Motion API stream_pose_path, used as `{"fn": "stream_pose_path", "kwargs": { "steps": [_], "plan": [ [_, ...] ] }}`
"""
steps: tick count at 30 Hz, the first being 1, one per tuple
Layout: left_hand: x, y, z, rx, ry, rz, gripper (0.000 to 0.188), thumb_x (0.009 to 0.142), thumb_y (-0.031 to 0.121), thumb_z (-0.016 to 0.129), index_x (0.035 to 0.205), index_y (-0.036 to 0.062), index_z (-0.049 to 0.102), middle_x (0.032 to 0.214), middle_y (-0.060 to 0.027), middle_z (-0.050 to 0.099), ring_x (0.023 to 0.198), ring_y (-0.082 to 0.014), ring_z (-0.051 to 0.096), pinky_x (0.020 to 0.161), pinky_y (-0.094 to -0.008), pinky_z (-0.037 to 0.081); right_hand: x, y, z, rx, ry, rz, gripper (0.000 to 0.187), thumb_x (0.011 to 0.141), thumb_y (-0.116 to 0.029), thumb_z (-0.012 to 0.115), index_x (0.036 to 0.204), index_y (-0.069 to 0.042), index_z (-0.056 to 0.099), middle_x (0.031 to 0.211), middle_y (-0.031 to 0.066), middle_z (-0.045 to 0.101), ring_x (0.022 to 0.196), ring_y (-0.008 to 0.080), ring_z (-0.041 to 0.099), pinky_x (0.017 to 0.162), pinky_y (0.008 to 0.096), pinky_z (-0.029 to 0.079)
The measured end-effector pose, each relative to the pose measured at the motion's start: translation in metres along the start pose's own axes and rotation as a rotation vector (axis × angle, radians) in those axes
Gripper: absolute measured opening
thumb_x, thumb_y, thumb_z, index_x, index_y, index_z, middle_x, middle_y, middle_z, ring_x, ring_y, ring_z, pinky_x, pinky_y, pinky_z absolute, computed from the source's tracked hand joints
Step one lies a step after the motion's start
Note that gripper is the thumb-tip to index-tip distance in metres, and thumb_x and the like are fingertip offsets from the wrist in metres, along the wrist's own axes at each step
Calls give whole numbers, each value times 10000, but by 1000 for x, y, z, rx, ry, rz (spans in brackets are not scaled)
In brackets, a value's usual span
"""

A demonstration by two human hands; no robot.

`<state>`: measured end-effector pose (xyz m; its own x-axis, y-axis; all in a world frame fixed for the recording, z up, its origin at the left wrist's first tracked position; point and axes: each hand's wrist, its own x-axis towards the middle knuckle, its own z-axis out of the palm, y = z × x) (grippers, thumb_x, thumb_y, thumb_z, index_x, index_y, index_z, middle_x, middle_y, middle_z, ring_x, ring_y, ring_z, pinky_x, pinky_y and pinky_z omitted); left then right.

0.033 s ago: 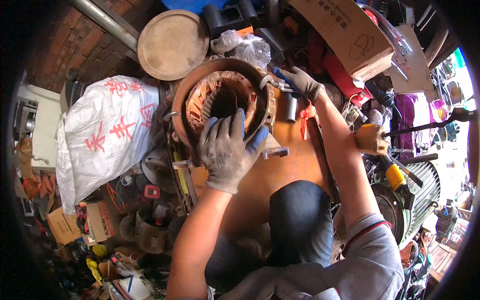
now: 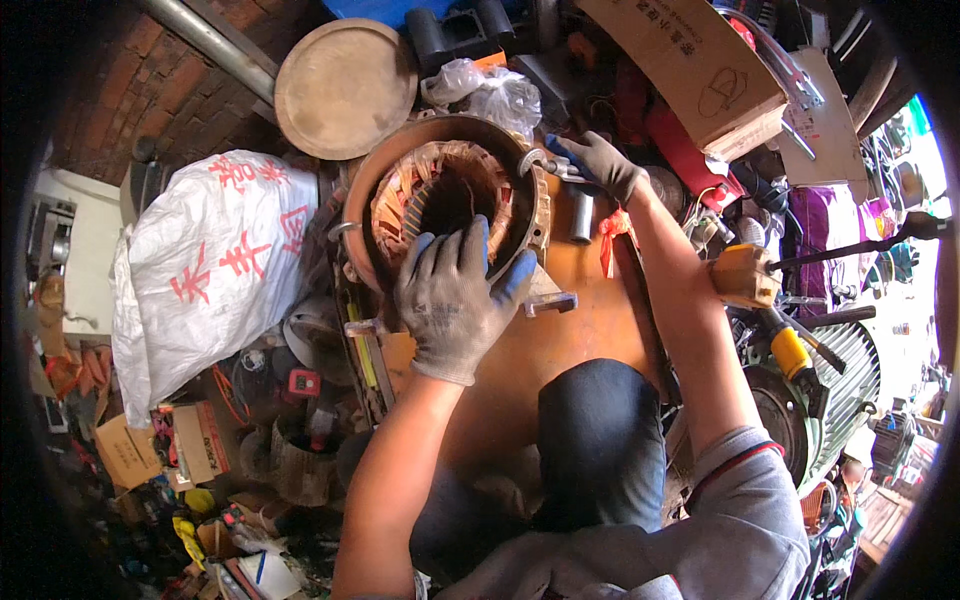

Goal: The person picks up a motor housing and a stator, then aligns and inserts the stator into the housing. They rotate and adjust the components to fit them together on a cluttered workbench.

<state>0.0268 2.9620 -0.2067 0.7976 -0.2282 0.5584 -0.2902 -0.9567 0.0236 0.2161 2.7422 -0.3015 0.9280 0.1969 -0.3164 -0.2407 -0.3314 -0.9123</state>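
Observation:
A motor stator [image 2: 383, 215] stands in its round rusty housing on a brown work surface [image 2: 590, 330]. Paper-wrapped copper windings ring its dark bore. My left hand [image 2: 455, 295], in a grey glove with blue fingertips, lies over the near rim with the fingers apart, its tips at the bore. A thin bent wire shows just beyond them. Out to the right, my right hand [image 2: 605, 165] in a matching glove appears closed round a silvery metal tool [image 2: 567, 172] beside the housing's lifting eye. Its curled fingers are partly hidden. A short metal cylinder [image 2: 583, 218] points down from there.
Behind the stator lie a round board [image 2: 346, 90] and a clear plastic bag [image 2: 505, 100]. A white woven sack [image 2: 210, 270] stands left. Cardboard boxes [image 2: 700, 75] fill the back right. A yellow switch box [image 2: 745, 277] hangs beside my right forearm, above a finned motor [image 2: 845, 390].

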Motion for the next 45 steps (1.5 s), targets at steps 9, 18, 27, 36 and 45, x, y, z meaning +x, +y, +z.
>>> {"fn": "stream_pose_path", "kwargs": {
  "steps": [9, 18, 27, 36, 45],
  "plan": [
    [1, 4, 0, -26, -33, -24, 528, 826, 470, 700, 1139, 46, 667, 964, -138, 694, 883, -313, 660, 912, -431, 486, -42, 55, 60, -62, 769, -876, 527, 874, -417, 699, 1215, -23, 622, 1190, 185, 590, 1121, 351, 569, 990, 440, 452],
    [1, 3, 4, -33, -20, -20, 524, 823, 473, 698, 1109, 34, 670, 961, -140, 695, 880, -309, 662, 893, -421, 493, -24, -5, 5, 336, -2, -48, 382, 970, -413, 630, 934, -46, 530, 749, 40, 653, 539, 105, 559, 455, 259, 410],
    [6, -20, -26, -440, -75, 108, 573, 796, 320, 764, 1267, 40, 595, 1160, -195, 622, 1093, -353, 597, 940, -462, 475, -49, 42, 59, -80, 702, -864, 418, 902, -193, 653, 1276, -22, 581, 1250, 208, 579, 1159, 391, 554, 1006, 444, 438],
    [-107, -68, -18, -502, 32, -699, 690, 741, 99, 855, 1280, -19, 441, 1130, -158, 550, 1043, -222, 550, 900, -370, 483, -40, 33, 63, -494, 750, -569, 527, 776, -144, 718, 1271, -59, 558, 1231, 174, 595, 1172, 373, 541, 1009, 470, 435],
    [-106, -56, 8, -747, 123, -943, 473, 826, -21, 743, 1172, 14, 423, 1030, -64, 499, 945, -173, 515, 863, -323, 476, -24, 10, 4, -679, 163, -491, 226, 773, -167, 653, 977, -100, 725, 916, 197, 702, 869, 384, 679, 780, 473, 531]
  ]
}}
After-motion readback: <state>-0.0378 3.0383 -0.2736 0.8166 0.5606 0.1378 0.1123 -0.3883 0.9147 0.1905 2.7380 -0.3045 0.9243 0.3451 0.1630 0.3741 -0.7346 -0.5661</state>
